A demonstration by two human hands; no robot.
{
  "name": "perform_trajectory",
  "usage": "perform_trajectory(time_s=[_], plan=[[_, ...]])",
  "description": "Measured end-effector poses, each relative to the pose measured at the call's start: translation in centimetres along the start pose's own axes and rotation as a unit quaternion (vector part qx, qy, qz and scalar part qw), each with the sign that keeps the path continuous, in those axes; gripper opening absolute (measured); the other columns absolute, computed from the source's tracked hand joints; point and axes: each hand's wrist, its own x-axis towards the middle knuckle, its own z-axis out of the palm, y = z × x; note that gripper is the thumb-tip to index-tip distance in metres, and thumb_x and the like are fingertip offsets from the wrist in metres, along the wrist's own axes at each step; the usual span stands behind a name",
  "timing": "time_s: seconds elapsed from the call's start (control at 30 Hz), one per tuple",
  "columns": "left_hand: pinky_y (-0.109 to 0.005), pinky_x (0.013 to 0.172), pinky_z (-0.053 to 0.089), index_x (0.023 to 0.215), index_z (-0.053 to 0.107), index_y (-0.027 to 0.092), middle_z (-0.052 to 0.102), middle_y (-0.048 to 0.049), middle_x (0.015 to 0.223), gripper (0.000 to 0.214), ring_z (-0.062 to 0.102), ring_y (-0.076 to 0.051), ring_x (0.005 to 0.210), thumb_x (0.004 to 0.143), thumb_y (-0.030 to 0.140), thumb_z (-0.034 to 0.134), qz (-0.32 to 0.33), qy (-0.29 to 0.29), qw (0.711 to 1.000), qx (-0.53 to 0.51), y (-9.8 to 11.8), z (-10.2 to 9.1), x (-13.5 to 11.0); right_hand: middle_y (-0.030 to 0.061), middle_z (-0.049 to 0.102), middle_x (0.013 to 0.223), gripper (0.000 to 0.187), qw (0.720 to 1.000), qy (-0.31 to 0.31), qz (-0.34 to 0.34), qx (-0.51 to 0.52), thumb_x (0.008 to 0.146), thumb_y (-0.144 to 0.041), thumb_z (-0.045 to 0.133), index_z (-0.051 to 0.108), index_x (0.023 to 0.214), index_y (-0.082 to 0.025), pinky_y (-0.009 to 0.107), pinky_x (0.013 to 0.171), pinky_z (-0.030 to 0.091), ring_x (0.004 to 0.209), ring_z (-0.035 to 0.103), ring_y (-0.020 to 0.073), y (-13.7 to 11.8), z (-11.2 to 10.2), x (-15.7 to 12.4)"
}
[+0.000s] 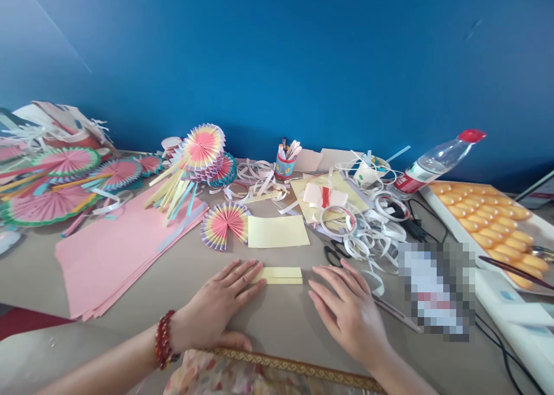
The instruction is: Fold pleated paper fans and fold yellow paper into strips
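Note:
A folded strip of pale yellow paper (283,276) lies flat on the grey table in front of me, with a crease running along its length. My left hand (220,303) rests flat, fingers stretched out, its fingertips on the strip's left end. To the right of the strip, my right hand (348,305) lies with fingers extended and apart from the paper, holding nothing. Just beyond the strip is a flat pale yellow sheet (279,232). Beside that sheet sits a pleated pink, yellow and purple paper fan (225,225). Black-handled scissors (335,252) lie beyond my right hand.
Pink paper sheets (112,251) and finished paper fans (69,165) cover the left side. Curled white strips (367,242), a tape roll (338,221) and a tilted bottle (437,164) are at right. A pen cup (285,165) stands by the blue wall.

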Motion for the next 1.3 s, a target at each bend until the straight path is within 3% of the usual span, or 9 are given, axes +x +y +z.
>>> perform_trajectory(time_s=[0.23, 0.43, 0.5, 0.6, 0.73, 0.83, 0.97, 1.17, 1.3], plan=[[-0.052, 0.119, 0.016, 0.153, 0.028, 0.018, 0.021, -0.0146, 0.162, 0.086, 0.024, -0.033, 0.147, 0.087, 0.073, 0.040, 0.007, 0.023, 0.997, 0.072, -0.1, -0.1, 0.3, 0.0090, 0.068, 0.120, 0.036, 0.995, -0.087, -0.011, 0.038, 0.093, -0.017, 0.052, 0.055, 0.129, -0.019, 0.041, 0.091, 0.051, 0.109, 0.061, 0.0259, -0.8, 2.4, 3.3], [-0.052, 0.106, 0.034, 0.125, 0.058, 0.019, 0.050, -0.0146, 0.145, 0.040, 0.047, -0.034, 0.128, 0.095, 0.044, 0.051, -0.040, 0.154, 0.985, 0.066, 1.5, 0.0, 0.0, 0.0012, 0.066, 0.081, 0.020, 0.964, -0.158, 0.125, 0.172, 0.083, -0.009, 0.057, 0.062, 0.096, -0.022, 0.031, 0.069, 0.048, 0.075, 0.061, 0.0190, -1.0, 2.4, 3.5], [-0.045, 0.093, 0.044, 0.110, 0.062, 0.018, 0.062, -0.0140, 0.123, 0.022, 0.058, -0.029, 0.109, 0.095, 0.032, 0.053, -0.079, 0.201, 0.976, -0.010, 2.3, 0.0, 0.0, -0.0028, 0.058, 0.067, 0.004, 0.922, -0.171, 0.205, 0.281, 0.086, -0.020, 0.059, 0.057, 0.082, -0.022, 0.026, 0.059, 0.044, 0.062, 0.055, 0.0147, -1.3, 2.0, 3.0], [-0.035, 0.080, 0.048, 0.111, 0.057, 0.019, 0.065, -0.0104, 0.105, 0.023, 0.061, -0.023, 0.091, 0.094, 0.034, 0.055, -0.141, 0.212, 0.943, -0.215, 3.2, -0.1, 0.7, -0.0052, 0.052, 0.062, 0.024, 0.815, -0.164, 0.302, 0.467, 0.087, -0.040, 0.060, 0.048, 0.078, -0.022, 0.022, 0.052, 0.040, 0.055, 0.051, 0.0117, -2.7, 1.6, 2.2], [-0.027, 0.072, 0.047, 0.097, 0.057, 0.018, 0.063, -0.0052, 0.088, 0.024, 0.059, -0.017, 0.080, 0.097, 0.040, 0.048, -0.201, 0.218, 0.818, -0.494, 3.5, -0.4, 3.0, -0.0032, 0.059, 0.066, 0.030, 0.717, -0.212, 0.332, 0.575, 0.082, -0.045, 0.067, 0.050, 0.083, -0.021, 0.021, 0.049, 0.042, 0.053, 0.057, 0.0125, -5.2, 1.8, 1.5], [-0.024, 0.068, 0.044, 0.084, 0.055, 0.017, 0.056, -0.0007, 0.076, 0.023, 0.054, -0.014, 0.072, 0.096, 0.036, 0.051, -0.202, 0.204, 0.787, -0.546, 3.7, -0.7, 4.5, -0.0004, 0.064, 0.073, 0.027, 0.729, -0.230, 0.304, 0.569, 0.087, -0.044, 0.063, 0.058, 0.098, -0.019, 0.023, 0.054, 0.046, 0.059, 0.062, 0.0145, -6.1, 2.1, 1.4], [-0.023, 0.064, 0.042, 0.091, 0.056, 0.017, 0.057, 0.0001, 0.078, 0.010, 0.053, -0.013, 0.070, 0.093, 0.027, 0.053, -0.196, 0.187, 0.811, -0.518, 3.6, -1.1, 5.5, 0.0017, 0.066, 0.075, 0.031, 0.764, -0.217, 0.265, 0.547, 0.092, -0.048, 0.056, 0.062, 0.092, -0.017, 0.023, 0.056, 0.046, 0.061, 0.063, 0.0151, -5.8, 2.2, 1.5], [-0.026, 0.075, 0.046, 0.099, 0.061, 0.019, 0.068, -0.0045, 0.094, 0.013, 0.061, -0.017, 0.085, 0.093, 0.022, 0.050, -0.161, 0.169, 0.909, -0.345, 0.5, -2.0, 5.9, 0.0021, 0.062, 0.070, 0.027, 0.968, -0.058, 0.047, 0.241, 0.096, -0.031, 0.054, 0.056, 0.072, -0.018, 0.026, 0.064, 0.043, 0.068, 0.057, 0.0152, -4.0, 0.3, 1.8], [-0.030, 0.083, 0.044, 0.093, 0.066, 0.019, 0.071, -0.0025, 0.088, 0.018, 0.063, -0.018, 0.085, 0.094, 0.020, 0.048, -0.084, 0.108, 0.966, -0.220, -1.8, -2.6, 5.8, 0.0083, 0.068, 0.109, 0.016, 0.996, 0.013, -0.085, 0.013, 0.096, -0.015, 0.052, 0.064, 0.104, -0.021, 0.037, 0.090, 0.042, 0.104, 0.057, 0.0239, -2.5, 0.1, 2.6]])
